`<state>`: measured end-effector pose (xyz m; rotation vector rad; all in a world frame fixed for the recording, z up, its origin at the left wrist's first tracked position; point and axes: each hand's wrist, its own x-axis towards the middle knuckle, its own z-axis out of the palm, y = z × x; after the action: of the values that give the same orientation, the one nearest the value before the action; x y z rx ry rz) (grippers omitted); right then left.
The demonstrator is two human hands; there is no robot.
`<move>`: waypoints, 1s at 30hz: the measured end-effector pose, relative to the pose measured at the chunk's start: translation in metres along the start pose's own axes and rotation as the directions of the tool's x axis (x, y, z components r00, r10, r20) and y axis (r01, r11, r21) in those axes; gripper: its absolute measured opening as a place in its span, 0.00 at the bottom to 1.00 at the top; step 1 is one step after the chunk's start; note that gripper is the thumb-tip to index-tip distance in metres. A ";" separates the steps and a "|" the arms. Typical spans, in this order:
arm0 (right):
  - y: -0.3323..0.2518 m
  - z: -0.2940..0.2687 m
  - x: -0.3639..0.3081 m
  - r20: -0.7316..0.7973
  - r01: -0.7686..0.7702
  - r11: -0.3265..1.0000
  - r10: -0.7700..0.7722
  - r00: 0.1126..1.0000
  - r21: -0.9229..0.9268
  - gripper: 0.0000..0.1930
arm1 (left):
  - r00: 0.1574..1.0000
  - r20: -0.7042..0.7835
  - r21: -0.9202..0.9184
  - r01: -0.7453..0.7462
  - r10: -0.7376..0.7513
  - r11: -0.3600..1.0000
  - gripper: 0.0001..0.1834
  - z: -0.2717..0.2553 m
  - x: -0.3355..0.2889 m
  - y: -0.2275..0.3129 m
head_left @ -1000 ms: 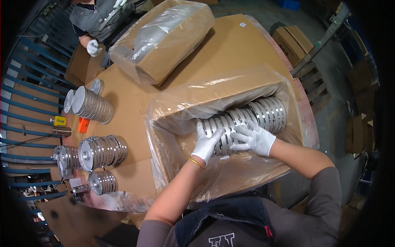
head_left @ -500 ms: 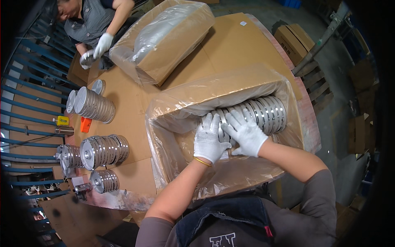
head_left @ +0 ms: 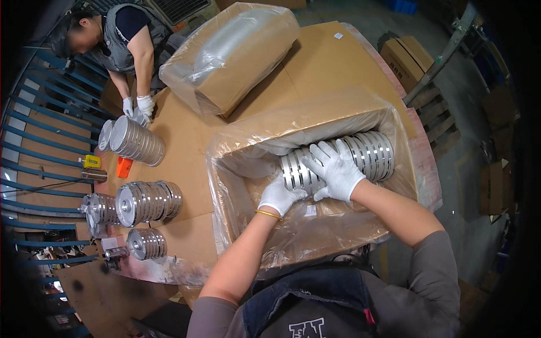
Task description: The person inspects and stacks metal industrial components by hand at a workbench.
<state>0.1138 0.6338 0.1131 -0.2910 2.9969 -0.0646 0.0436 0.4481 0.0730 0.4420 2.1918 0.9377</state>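
Observation:
A long row of silvery ribbed metal discs [head_left: 369, 155] stands on edge inside a cardboard box [head_left: 228, 194] lined with clear plastic film. My right hand [head_left: 338, 172], in a white glove, rests on the middle of the row with its fingers spread. At the row's left end is my gloved left hand [head_left: 280, 196], its thumb held apart along the near side. Its fingertips are partly hidden against the end disc. Neither hand lifts anything.
Several stacks of similar discs [head_left: 149, 203] lie on the cardboard-covered table [head_left: 186, 169] to the left. Beside them are an orange object [head_left: 124, 167] and a yellow item [head_left: 92, 161]. A second film-lined box [head_left: 236, 79] stands behind. A co-worker [head_left: 138, 39] handles discs at far left.
My left hand has slid left and down off the top to the row's end, exposing discs. My right hand has shifted slightly. The co-worker has lowered a disc to the table.

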 end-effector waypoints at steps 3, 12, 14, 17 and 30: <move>-0.003 -0.004 -0.005 -0.001 -0.009 1.000 0.009 1.000 -0.004 0.46 | 0.998 -0.035 0.077 -0.056 0.058 0.995 0.43 -0.002 -0.002 0.000; -0.018 -0.015 -0.010 -0.137 0.025 1.000 -0.023 0.990 0.009 0.43 | 0.931 -0.285 -0.054 -0.253 0.228 0.966 0.35 -0.066 -0.090 0.042; -0.030 -0.022 -0.009 -0.120 0.139 0.989 -0.144 0.982 -0.049 0.42 | 0.900 -0.338 -0.211 -0.358 0.276 0.910 0.30 -0.078 -0.121 0.032; -0.047 -0.020 -0.005 -0.073 0.344 0.934 -0.352 0.933 -0.101 0.37 | 0.795 -0.502 0.040 -0.373 0.342 0.927 0.22 -0.084 -0.168 0.005; -0.084 -0.045 0.000 -0.074 0.116 0.975 -0.103 0.992 0.190 0.38 | 0.401 -0.916 0.200 0.425 0.014 0.883 0.26 -0.164 -0.260 -0.234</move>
<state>0.1238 0.5532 0.1623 -0.4397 3.0038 -0.3826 0.0982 0.0666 0.1042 -0.3117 3.3905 0.5802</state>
